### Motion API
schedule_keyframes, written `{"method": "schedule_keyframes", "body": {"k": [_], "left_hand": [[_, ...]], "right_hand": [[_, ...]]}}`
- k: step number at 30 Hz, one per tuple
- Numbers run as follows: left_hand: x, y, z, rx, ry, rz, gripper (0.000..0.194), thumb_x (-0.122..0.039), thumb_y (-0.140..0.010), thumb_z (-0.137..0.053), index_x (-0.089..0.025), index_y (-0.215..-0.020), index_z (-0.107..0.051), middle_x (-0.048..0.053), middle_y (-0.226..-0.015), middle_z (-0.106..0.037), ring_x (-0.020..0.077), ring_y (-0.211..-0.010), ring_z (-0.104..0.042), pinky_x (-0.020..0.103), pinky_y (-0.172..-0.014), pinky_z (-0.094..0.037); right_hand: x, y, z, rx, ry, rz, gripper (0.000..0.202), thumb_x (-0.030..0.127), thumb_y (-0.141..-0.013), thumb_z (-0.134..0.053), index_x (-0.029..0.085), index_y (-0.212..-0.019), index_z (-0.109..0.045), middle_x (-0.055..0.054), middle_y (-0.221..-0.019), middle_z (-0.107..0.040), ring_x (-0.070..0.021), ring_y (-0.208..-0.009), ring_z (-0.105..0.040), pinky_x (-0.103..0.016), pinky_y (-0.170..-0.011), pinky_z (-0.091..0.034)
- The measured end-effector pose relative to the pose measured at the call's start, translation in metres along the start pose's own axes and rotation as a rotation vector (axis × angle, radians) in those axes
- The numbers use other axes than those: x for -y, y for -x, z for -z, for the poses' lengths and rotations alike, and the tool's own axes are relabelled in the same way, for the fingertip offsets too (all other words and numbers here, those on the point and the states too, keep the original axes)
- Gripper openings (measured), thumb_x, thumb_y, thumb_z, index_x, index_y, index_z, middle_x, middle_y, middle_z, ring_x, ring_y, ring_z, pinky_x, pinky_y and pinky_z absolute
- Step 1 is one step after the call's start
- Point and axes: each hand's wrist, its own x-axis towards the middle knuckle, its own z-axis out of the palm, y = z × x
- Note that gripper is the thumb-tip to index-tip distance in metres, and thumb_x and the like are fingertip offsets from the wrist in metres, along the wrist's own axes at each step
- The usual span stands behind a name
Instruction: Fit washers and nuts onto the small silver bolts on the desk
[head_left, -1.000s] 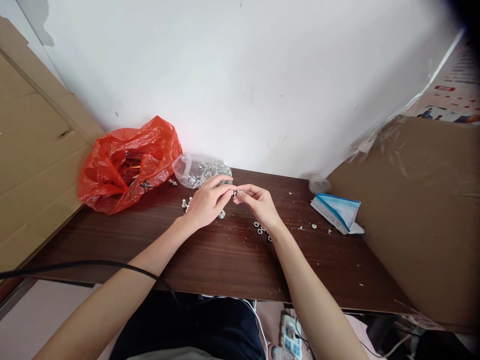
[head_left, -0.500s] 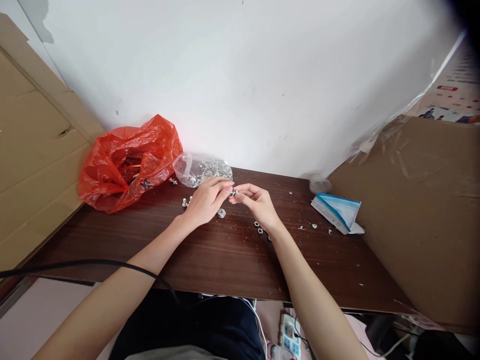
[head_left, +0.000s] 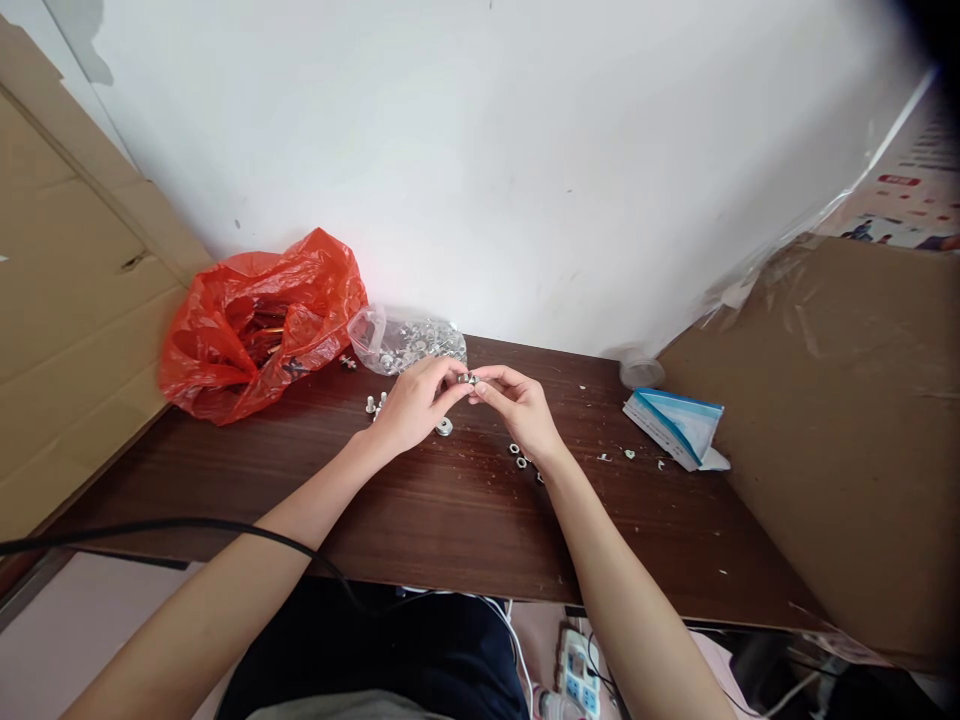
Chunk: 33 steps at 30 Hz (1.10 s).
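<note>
My left hand (head_left: 414,405) and my right hand (head_left: 521,405) meet above the table, both pinching a small metal bolt (head_left: 469,379) with what looks like a nut on it. Thumb and fingertips of each hand close on opposite ends, hiding part of the piece. Flat round washers (head_left: 444,427) lie just below the left fingers. Short bolts (head_left: 370,404) stand on the table left of that hand, partly covered by it. Several hex nuts (head_left: 521,462) are scattered beside the right wrist.
Behind my hands sits a clear bag of metal hardware (head_left: 409,345). A red plastic bag (head_left: 262,325) is at the left. On the right are a blue-and-white packet (head_left: 675,425) and a clear cup (head_left: 641,372). Cardboard (head_left: 840,430) flanks the table; a black cable (head_left: 172,522) crosses my left forearm.
My left thumb and fingers have shifted around the bolt, which now shows more plainly between the fingertips. Both hands otherwise stay in nearly the same place.
</note>
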Motion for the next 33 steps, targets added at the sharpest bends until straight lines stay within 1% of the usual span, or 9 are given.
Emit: {"method": "schedule_keyframes", "body": {"k": [6, 10, 12, 14, 18, 22, 26, 31, 33], "left_hand": [[-0.004, -0.001, 0.004, -0.003, 0.016, -0.034, 0.028, -0.028, -0.087, -0.061, -0.02, -0.113, -0.054, 0.003, -0.096, -0.063, 0.0117, -0.071, -0.052, 0.025, -0.065, -0.044], [-0.002, 0.0, 0.002, 0.032, 0.004, -0.063, 0.018, -0.018, -0.087, -0.059, -0.02, -0.105, -0.06, 0.002, -0.092, -0.063, 0.0109, -0.069, -0.051, 0.025, -0.065, -0.043], [0.0, 0.001, 0.001, 0.006, -0.02, -0.024, 0.01, -0.024, -0.089, -0.058, -0.018, -0.096, -0.062, 0.002, -0.081, -0.063, 0.0119, -0.067, -0.052, 0.026, -0.065, -0.042], [0.0, 0.001, 0.001, -0.028, -0.039, 0.035, 0.016, -0.031, -0.093, -0.053, -0.018, -0.097, -0.061, 0.001, -0.077, -0.063, 0.0125, -0.065, -0.052, 0.027, -0.064, -0.042], [-0.003, 0.001, 0.005, -0.035, -0.027, 0.036, 0.031, -0.037, -0.093, -0.051, -0.019, -0.118, -0.051, 0.004, -0.094, -0.066, 0.0121, -0.067, -0.052, 0.027, -0.066, -0.043], [-0.006, 0.0, 0.008, 0.065, -0.045, 0.006, 0.026, -0.039, -0.093, -0.049, -0.019, -0.104, -0.06, 0.004, -0.093, -0.066, 0.0143, -0.075, -0.057, 0.026, -0.066, -0.042], [-0.004, -0.002, 0.01, 0.061, -0.017, 0.131, 0.045, -0.044, -0.097, -0.035, -0.015, -0.078, -0.063, 0.004, -0.073, -0.064, 0.0153, -0.07, -0.058, 0.028, -0.066, -0.042], [-0.003, -0.002, 0.011, 0.039, 0.073, 0.117, 0.041, -0.045, -0.097, -0.036, -0.017, -0.105, -0.064, 0.004, -0.081, -0.067, 0.0153, -0.074, -0.06, 0.026, -0.068, -0.043], [-0.003, -0.002, 0.01, 0.081, 0.063, 0.122, 0.046, -0.047, -0.097, -0.034, -0.016, -0.093, -0.068, 0.004, -0.079, -0.066, 0.0153, -0.073, -0.06, 0.027, -0.069, -0.043]], "right_hand": [[0.0, 0.0, 0.001, -0.016, 0.006, 0.011, 0.022, 0.038, -0.074, -0.075, 0.024, -0.091, -0.072, -0.001, -0.084, -0.07, -0.0158, -0.076, -0.062, -0.037, -0.081, -0.052], [0.001, 0.0, 0.0, -0.01, -0.004, 0.016, 0.021, 0.037, -0.075, -0.074, 0.023, -0.091, -0.072, -0.001, -0.082, -0.069, -0.0154, -0.075, -0.062, -0.037, -0.082, -0.051], [0.001, 0.0, 0.0, -0.013, 0.004, 0.011, 0.021, 0.037, -0.074, -0.075, 0.023, -0.09, -0.072, -0.002, -0.084, -0.07, -0.0153, -0.074, -0.062, -0.037, -0.082, -0.051], [0.001, 0.0, 0.0, -0.026, 0.005, 0.006, 0.022, 0.037, -0.073, -0.075, 0.023, -0.09, -0.072, -0.002, -0.084, -0.07, -0.0154, -0.074, -0.062, -0.037, -0.081, -0.051], [0.001, 0.0, 0.001, -0.034, -0.004, 0.013, 0.02, 0.035, -0.074, -0.075, 0.023, -0.09, -0.072, -0.001, -0.084, -0.07, -0.0149, -0.074, -0.062, -0.036, -0.081, -0.051], [0.001, 0.0, 0.001, -0.026, 0.001, 0.023, 0.019, 0.034, -0.075, -0.074, 0.023, -0.09, -0.072, -0.001, -0.081, -0.069, -0.0145, -0.074, -0.062, -0.035, -0.08, -0.051], [0.001, 0.0, 0.0, -0.021, 0.016, 0.022, 0.022, 0.035, -0.074, -0.075, 0.021, -0.09, -0.072, -0.001, -0.078, -0.069, -0.0142, -0.072, -0.062, -0.035, -0.079, -0.051], [0.0, -0.001, 0.001, -0.035, 0.01, 0.03, 0.021, 0.034, -0.074, -0.074, 0.021, -0.09, -0.072, -0.001, -0.078, -0.069, -0.0139, -0.072, -0.062, -0.034, -0.078, -0.051], [0.0, -0.001, 0.002, -0.035, 0.003, 0.031, 0.02, 0.034, -0.074, -0.075, 0.021, -0.09, -0.072, -0.001, -0.078, -0.068, -0.014, -0.072, -0.062, -0.033, -0.078, -0.051]]}}
